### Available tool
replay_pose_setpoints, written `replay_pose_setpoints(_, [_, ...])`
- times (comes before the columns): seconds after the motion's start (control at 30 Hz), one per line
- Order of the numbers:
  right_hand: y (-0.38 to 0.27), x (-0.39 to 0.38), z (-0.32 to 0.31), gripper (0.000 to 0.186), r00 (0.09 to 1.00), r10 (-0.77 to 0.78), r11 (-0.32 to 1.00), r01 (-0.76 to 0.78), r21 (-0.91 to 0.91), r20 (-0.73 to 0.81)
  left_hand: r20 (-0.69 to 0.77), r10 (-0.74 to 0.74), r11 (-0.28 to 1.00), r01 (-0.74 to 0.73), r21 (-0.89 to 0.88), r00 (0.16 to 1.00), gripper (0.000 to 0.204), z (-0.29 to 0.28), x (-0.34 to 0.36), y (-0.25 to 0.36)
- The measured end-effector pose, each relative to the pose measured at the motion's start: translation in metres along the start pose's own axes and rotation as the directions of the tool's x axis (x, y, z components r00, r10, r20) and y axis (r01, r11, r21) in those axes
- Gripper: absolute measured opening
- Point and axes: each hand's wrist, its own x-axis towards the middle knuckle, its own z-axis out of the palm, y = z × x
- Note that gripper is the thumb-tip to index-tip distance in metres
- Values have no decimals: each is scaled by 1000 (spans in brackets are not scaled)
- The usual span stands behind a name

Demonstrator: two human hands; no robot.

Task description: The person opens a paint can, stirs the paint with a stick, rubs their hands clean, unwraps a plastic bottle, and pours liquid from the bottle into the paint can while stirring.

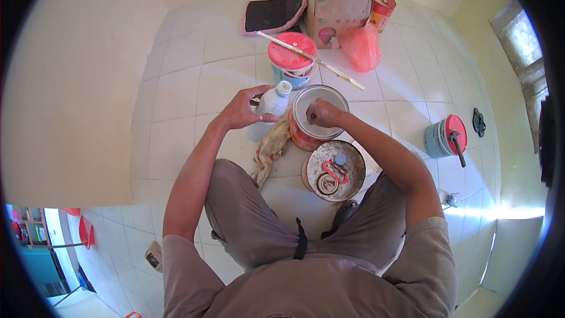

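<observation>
My left hand is curved around an uncapped white plastic bottle, thumb on the near side and fingers on the far side. The bottle stands upright or nearly so, its open neck tilted a little to the right. Over an open paint can with pale grey contents, my right hand is closed with its fingers bunched downward. Whatever those fingers may hold is hidden. A stained cloth lies below the bottle, against the can. Closer to me stands a round, paint-spattered tin with a red handle and a blue-grey cap on top.
A bucket with a red lid stands beyond, a long stick across it. Behind are a cardboard box, a pink plastic bag and a red-orange can. To the right is another red-lidded bucket bearing a dark-handled tool.
</observation>
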Motion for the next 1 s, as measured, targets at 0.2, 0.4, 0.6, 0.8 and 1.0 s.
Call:
replay_pose_setpoints(0.2, [3,-4,-8,12,996,-26,980,41,194,-81,-2,-6,1000,6,21,1000,88,0,0,3])
replay_pose_setpoints(0.4, [0,-11,-22,12,993,118,940,-113,323,4,-11,-30,999,30,33,999,88,1,1,6])
replay_pose_setpoints(0.6, [-7,-23,-41,13,991,120,947,-96,305,-59,-20,-30,998,31,45,999,88,0,1,7])
replay_pose_setpoints(0.8, [-5,-33,-57,13,983,148,913,-95,396,-105,-24,-10,999,11,30,1000,87,2,1,8])
replay_pose_setpoints(1.0, [-9,-44,-70,12,964,242,891,-175,419,-111,-45,-18,999,20,42,999,87,1,-1,9])
